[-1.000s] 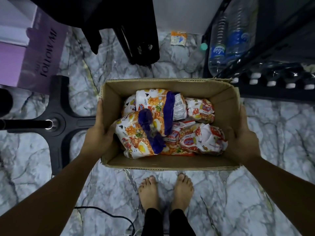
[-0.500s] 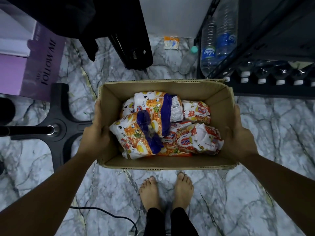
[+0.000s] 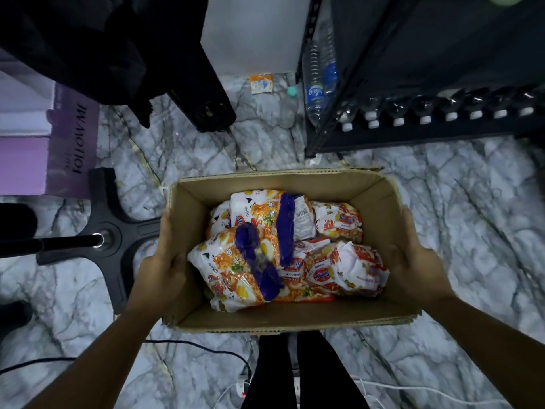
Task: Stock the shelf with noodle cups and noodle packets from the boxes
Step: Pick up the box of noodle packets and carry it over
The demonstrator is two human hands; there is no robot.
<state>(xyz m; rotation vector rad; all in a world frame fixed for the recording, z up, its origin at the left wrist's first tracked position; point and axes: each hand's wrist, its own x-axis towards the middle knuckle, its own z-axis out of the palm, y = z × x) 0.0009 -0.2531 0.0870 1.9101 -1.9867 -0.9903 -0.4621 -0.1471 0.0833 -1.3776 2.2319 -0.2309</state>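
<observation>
Over marbled floor (image 3: 472,219) by a black shelf (image 3: 413,139), left hand (image 3: 160,270) and right hand (image 3: 413,261) grip the box (image 3: 280,318).

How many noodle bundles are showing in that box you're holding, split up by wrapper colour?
Purple-banded orange bundles: 2
Red-and-white bundles: 2
Partly buried bundles, colour unsure: 2
Total showing in the cardboard box: 6; more may lie underneath.
</observation>
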